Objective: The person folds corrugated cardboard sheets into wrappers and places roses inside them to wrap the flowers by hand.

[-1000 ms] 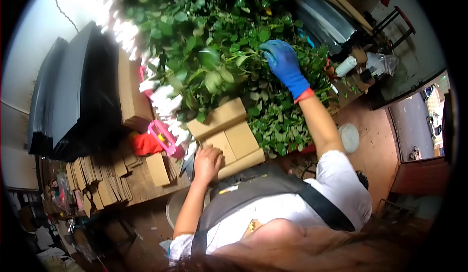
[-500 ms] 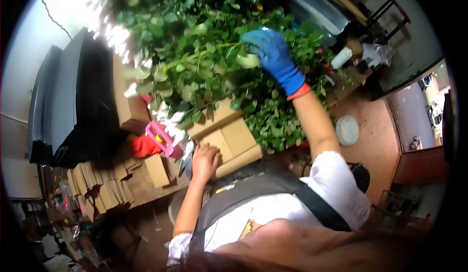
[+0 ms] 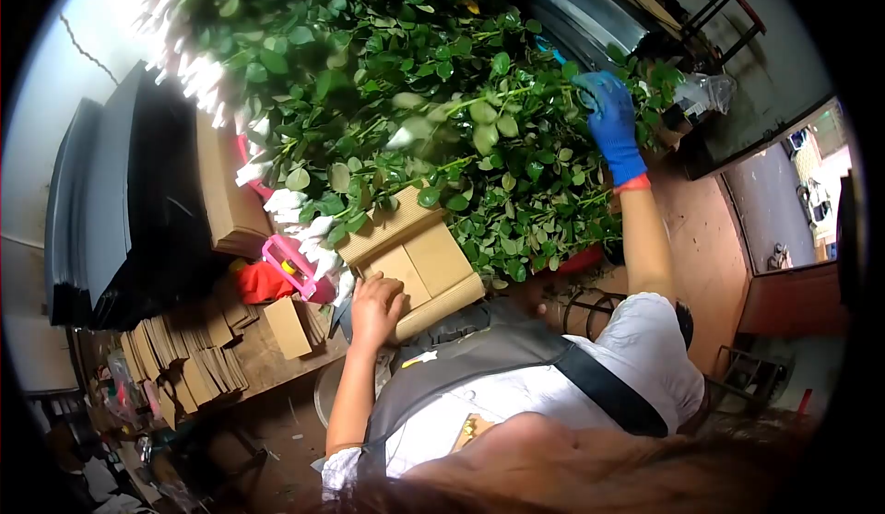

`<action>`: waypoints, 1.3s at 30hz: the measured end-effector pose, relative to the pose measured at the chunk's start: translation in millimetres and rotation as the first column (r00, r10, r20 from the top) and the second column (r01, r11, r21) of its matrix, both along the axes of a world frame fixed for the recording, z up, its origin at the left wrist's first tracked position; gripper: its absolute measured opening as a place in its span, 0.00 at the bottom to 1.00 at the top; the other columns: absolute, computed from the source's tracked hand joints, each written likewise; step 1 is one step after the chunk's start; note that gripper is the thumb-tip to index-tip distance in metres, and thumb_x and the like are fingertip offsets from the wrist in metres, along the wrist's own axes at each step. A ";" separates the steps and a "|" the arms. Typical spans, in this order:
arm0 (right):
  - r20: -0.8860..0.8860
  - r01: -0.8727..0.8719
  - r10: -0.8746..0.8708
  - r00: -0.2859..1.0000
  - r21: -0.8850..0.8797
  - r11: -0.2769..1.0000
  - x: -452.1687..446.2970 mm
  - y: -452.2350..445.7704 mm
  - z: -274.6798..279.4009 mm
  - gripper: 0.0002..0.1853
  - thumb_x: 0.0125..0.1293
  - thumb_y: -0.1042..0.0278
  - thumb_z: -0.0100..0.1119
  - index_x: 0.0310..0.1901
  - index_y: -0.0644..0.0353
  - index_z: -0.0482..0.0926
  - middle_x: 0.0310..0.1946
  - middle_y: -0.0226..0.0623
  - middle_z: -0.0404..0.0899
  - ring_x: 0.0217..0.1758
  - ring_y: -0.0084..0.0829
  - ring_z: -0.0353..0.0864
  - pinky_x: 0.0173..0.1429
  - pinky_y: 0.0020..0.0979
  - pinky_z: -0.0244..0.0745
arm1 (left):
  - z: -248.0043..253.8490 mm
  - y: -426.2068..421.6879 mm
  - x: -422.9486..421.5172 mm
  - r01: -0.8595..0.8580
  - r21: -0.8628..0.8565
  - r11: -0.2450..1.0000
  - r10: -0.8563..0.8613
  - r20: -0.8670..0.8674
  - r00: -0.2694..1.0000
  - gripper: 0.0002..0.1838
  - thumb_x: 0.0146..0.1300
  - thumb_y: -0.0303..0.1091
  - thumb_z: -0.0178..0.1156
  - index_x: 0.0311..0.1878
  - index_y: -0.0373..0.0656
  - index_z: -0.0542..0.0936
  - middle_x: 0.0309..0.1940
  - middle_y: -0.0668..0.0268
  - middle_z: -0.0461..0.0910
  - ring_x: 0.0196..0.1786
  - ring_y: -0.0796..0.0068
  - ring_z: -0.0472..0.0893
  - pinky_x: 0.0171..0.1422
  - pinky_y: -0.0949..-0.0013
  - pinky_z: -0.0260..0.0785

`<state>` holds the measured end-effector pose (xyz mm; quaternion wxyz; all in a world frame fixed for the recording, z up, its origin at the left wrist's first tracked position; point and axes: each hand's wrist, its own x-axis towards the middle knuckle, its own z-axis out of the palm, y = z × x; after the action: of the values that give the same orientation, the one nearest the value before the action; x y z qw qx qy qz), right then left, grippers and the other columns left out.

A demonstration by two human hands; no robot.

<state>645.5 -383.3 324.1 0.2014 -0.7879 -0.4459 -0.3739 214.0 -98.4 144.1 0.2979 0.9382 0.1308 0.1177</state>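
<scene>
My right hand [image 3: 608, 118], in a blue glove with a red cuff, is closed around the end of a leafy stem [image 3: 498, 99]. That stem stretches leftward over the big heap of green leafy stems [image 3: 369, 62], its far end blurred with a white tip. My bare left hand [image 3: 376, 309] rests with spread fingers on the left edge of an open cardboard wrapper [image 3: 433, 260], which lies in front of my apron. Just left of this hand are a pink plastic tool [image 3: 293, 267] and a red cloth [image 3: 262, 282].
Cardboard pieces [image 3: 189, 357] lie stacked on the wooden table [image 3: 267, 353] at the left. Behind them stand dark folded sheets [image 3: 138, 191] and brown cardboard [image 3: 226, 187]. White-covered flower heads [image 3: 198, 76] line the heap's left side. Clear plastic [image 3: 705, 94] sits at the right.
My gloved right hand has moved right across the heap, and the stem it grips has shifted with it. My left hand has stayed on the cardboard.
</scene>
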 end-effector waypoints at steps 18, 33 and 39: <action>-0.561 -0.331 -0.125 0.818 -0.638 0.695 -102.4 -10.3 -84.5 0.26 0.60 0.59 0.66 0.62 0.47 0.79 0.52 0.39 0.82 0.56 0.43 0.80 0.63 0.45 0.74 | 6.5 3.2 1.0 0.062 -0.086 0.994 -0.067 -0.051 0.996 0.18 0.50 0.44 0.79 0.43 0.48 0.89 0.53 0.63 0.84 0.66 0.52 0.75 0.77 0.44 0.59; -0.676 -0.546 -0.028 0.737 -0.618 0.566 -29.6 201.3 -59.3 0.25 0.62 0.45 0.63 0.60 0.42 0.81 0.62 0.37 0.80 0.63 0.46 0.80 0.63 0.47 0.76 | 10.9 6.4 3.1 0.131 -0.110 0.985 -0.134 -0.023 0.991 0.15 0.54 0.43 0.76 0.40 0.45 0.87 0.54 0.58 0.80 0.64 0.47 0.72 0.69 0.50 0.67; -0.182 -0.316 0.260 0.948 -0.464 0.827 -50.5 305.1 -102.2 0.14 0.66 0.58 0.61 0.51 0.48 0.85 0.56 0.35 0.80 0.59 0.42 0.78 0.67 0.46 0.70 | 5.2 0.9 2.1 0.067 -0.089 0.994 -0.066 0.016 0.998 0.12 0.53 0.41 0.76 0.38 0.47 0.87 0.51 0.59 0.81 0.63 0.48 0.73 0.68 0.51 0.68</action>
<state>595.0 -78.2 221.9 0.0748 -0.7560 -0.6276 -0.1705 216.2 -97.5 149.3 0.3443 0.9270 0.1028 0.1076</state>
